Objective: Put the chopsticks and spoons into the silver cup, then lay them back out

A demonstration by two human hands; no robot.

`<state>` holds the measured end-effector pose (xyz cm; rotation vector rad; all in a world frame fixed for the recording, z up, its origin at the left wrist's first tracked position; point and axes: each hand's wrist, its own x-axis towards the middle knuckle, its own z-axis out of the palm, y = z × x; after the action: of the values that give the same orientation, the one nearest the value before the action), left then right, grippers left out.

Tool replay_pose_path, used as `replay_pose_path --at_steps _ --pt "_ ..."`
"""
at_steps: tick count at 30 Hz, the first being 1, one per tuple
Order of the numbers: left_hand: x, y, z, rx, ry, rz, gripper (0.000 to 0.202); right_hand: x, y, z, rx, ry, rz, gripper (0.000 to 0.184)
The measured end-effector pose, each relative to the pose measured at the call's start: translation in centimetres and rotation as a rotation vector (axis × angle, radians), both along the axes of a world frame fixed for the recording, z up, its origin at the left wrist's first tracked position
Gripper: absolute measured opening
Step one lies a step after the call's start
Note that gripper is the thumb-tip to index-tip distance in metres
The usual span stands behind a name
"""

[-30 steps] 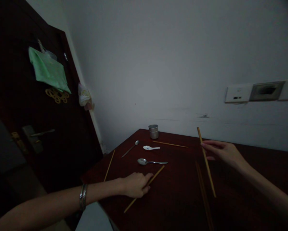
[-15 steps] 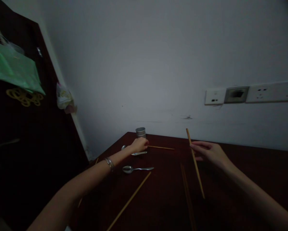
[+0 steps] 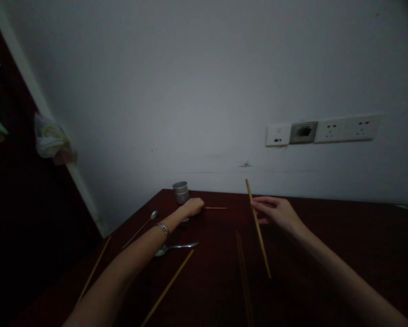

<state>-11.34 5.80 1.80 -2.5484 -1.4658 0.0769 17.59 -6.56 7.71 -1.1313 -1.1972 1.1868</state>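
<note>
Between the fingers of my right hand (image 3: 281, 214), I pinch 1 slanted chopstick (image 3: 260, 235); at my left hand (image 3: 193, 207), fingers' grip hidden, lies 1 far chopstick (image 3: 216, 208).

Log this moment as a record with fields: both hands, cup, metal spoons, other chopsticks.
Right hand: holds a tilted chopstick, pinched in its upper part
Left hand: at one end of the far chopstick; grip unclear
Cup: upright, near the table's far left corner
Metal spoons: thin spoon, left of the left hand; second spoon, partly hidden by the left arm
Other chopsticks: left chopstick; near chopstick
</note>
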Motion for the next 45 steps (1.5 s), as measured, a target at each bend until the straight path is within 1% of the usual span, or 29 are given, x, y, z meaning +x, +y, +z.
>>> replay_pose_path --at_steps 2,4,6,9,11,13,14,16,19,21,23,26,31,40,45 --pt "-0.3 0.1 0.7 -0.012 -0.099 0.031 0.020 0.0 0.0 0.0 0.000 0.001 0.000 0.021" --pt "-0.4 0.1 2.1 -0.038 -0.259 0.033 0.019 0.0 0.1 0.0 0.004 0.009 0.008 0.020" --pt "-0.5 0.0 3.9 -0.062 -0.475 0.021 0.018 0.0 0.1 -0.1 0.009 0.020 0.019 0.021" --pt "-0.1 -0.8 6.9 -0.120 -0.904 -0.002 0.015 0.0 0.1 -0.1 0.012 0.023 0.025 0.021" --pt "0.3 -1.8 8.5 -0.236 -1.205 -0.045 0.017 0.0 0.0 0.0 0.007 0.026 0.038 0.022" --pt "0.8 -3.3 9.7 -0.365 -1.433 -0.101 0.022 -0.2 -0.1 0.1 -0.004 0.032 0.063 0.023" --pt "1.1 -4.1 10.1 -0.414 -1.508 -0.129 0.023 -0.3 -0.2 0.1 -0.010 0.035 0.079 0.024" --pt "1.6 -5.9 10.4 -0.477 -1.597 -0.176 0.023 -0.6 -0.5 0.2 -0.019 0.041 0.111 0.027" --pt "2.3 -8.0 10.3 -0.527 -1.681 -0.230 0.020 -1.2 -1.1 0.4 -0.028 0.051 0.139 0.027" --pt "2.6 -9.0 10.0 -0.547 -1.731 -0.242 0.018 -1.5 -1.6 0.7 -0.031 0.053 0.146 0.026" --pt "3.0 -9.7 9.7 -0.568 -1.757 -0.239 0.017 -1.7 -2.0 0.9 -0.026 0.056 0.157 0.026" --pt "3.5 -10.4 9.5 -0.589 -1.742 -0.202 0.017 -1.9 -2.3 1.1 -0.010 0.071 0.185 0.026" --pt "4.3 -11.0 9.5 -0.575 -1.685 -0.110 0.022 -1.9 -2.2 1.1 -0.007 0.063 0.194 0.026" --pt "5.1 -11.0 9.5 -0.649 -1.590 0.016 0.020 -1.9 -2.0 0.8 -0.003 0.061 0.184 0.027" --pt "5.3 -11.2 9.8 -0.675 -1.513 0.058 0.018 -1.9 -2.0 0.8 0.007 0.058 0.187 0.028"
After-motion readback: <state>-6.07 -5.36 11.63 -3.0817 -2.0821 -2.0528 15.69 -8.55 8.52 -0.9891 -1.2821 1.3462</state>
